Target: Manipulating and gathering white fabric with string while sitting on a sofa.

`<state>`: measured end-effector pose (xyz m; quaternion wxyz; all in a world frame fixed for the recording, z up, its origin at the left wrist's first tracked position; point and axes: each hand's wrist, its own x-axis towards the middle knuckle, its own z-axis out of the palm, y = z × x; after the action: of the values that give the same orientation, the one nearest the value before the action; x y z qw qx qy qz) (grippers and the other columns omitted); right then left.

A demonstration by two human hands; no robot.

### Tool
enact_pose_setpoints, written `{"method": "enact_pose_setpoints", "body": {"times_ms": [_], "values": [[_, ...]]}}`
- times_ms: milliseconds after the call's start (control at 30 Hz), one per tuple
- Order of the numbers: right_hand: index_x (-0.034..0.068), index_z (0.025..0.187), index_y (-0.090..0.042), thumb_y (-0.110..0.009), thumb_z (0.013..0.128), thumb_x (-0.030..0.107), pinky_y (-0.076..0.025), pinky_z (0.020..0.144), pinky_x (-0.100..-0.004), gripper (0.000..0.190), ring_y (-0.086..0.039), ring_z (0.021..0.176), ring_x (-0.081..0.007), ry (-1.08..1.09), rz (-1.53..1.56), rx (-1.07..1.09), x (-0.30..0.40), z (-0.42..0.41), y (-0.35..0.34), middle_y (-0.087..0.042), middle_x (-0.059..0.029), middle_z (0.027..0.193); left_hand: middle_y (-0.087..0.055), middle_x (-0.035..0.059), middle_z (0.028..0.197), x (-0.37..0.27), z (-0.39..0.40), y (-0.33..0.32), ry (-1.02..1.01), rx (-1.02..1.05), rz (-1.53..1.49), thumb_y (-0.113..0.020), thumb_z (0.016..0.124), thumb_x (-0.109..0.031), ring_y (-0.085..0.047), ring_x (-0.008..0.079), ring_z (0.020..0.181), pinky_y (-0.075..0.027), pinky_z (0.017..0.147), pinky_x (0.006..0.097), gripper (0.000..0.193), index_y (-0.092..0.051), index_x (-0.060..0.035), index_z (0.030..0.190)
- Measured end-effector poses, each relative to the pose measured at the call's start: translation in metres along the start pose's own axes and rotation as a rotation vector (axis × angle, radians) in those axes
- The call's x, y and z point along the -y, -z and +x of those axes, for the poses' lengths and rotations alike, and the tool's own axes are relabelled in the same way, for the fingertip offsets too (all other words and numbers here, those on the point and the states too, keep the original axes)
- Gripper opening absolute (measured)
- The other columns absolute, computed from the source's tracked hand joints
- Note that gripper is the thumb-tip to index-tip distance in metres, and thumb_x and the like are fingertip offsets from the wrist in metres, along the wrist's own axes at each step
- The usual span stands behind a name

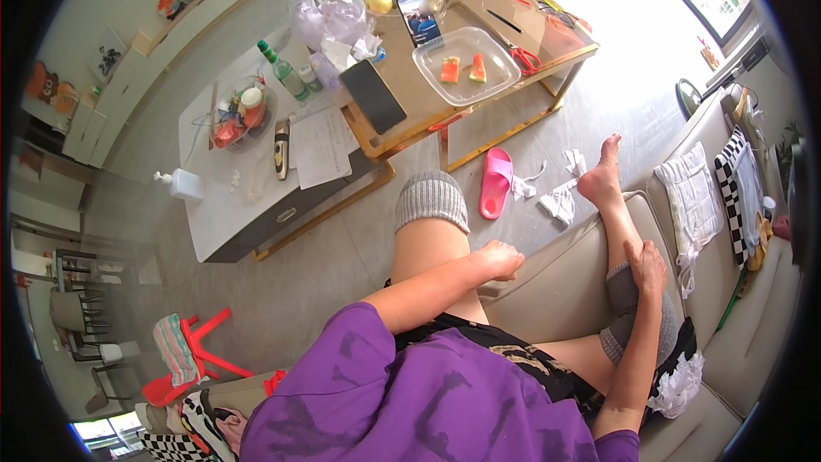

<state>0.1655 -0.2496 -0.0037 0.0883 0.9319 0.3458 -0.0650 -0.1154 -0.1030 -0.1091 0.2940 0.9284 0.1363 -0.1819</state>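
My left hand (500,261) is above the edge of the beige sofa, beside my thigh, with its fingers curled; whether anything is inside them is hidden. My right hand (646,264) rests on the shin of my bent leg, at the upper edge of a grey knitted knee sleeve (623,295). Another grey ribbed knee sleeve (433,199) covers my other knee. In front, a clear plastic container (465,86) holds two pieces of watermelon (450,69). A phone with a lit screen (420,22) leans at its rim, and a dark phone (373,97) lies near the table corner.
Red-handled scissors (526,59), a green bottle (283,72) and a hair clipper (281,151) are on the tables. A pink slipper (496,184) and crumpled white paper (560,204) lie on the floor. A red plastic chair (205,346) stands at lower left, cushions (689,196) on the sofa (558,269).
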Motion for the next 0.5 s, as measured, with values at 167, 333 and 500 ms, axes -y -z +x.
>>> {"method": "enact_pose_setpoints", "body": {"times_ms": [167, 333, 500], "values": [[0.0, 0.103, -0.058, -0.043, 0.084, 0.063, -0.044, 0.087, -0.0472, 0.067, -0.058, 0.101, -0.0387, -0.005, 0.008, -0.006, -0.0003, -0.0004, -0.0002, -0.061, -0.0229, 0.106, -0.066, 0.0171, 0.102, -0.0048, -0.0015, 0.003, 0.039, 0.037, 0.021, -0.066, 0.08, -0.034, -0.063, 0.0309, 0.098, -0.051, 0.082, 0.0416, 0.038, -0.062, -0.0037, 0.103], [-0.001, 0.104, -0.058, -0.044, 0.084, 0.062, -0.045, 0.087, -0.0472, 0.067, -0.058, 0.101, -0.0387, -0.004, 0.006, -0.004, -0.0009, -0.0002, -0.0008, -0.061, -0.0226, 0.107, -0.066, 0.0171, 0.102, -0.0044, -0.0006, 0.0014, 0.028, 0.02, 0.033, -0.066, 0.08, -0.033, -0.063, 0.0307, 0.099, -0.051, 0.083, 0.0411, 0.037, -0.063, -0.0037, 0.103], [-0.001, 0.102, -0.058, -0.043, 0.085, 0.062, -0.045, 0.086, -0.0472, 0.067, -0.058, 0.1, -0.0393, 0.011, 0.012, -0.032, -0.0015, 0.0001, -0.0021, -0.062, -0.0241, 0.104, -0.066, 0.0172, 0.103, -0.0051, 0.0015, 0.0009, 0.045, 0.036, 0.03, -0.066, 0.08, -0.033, -0.063, 0.0308, 0.1, -0.051, 0.083, 0.0403, 0.038, -0.064, -0.0035, 0.103]]}}
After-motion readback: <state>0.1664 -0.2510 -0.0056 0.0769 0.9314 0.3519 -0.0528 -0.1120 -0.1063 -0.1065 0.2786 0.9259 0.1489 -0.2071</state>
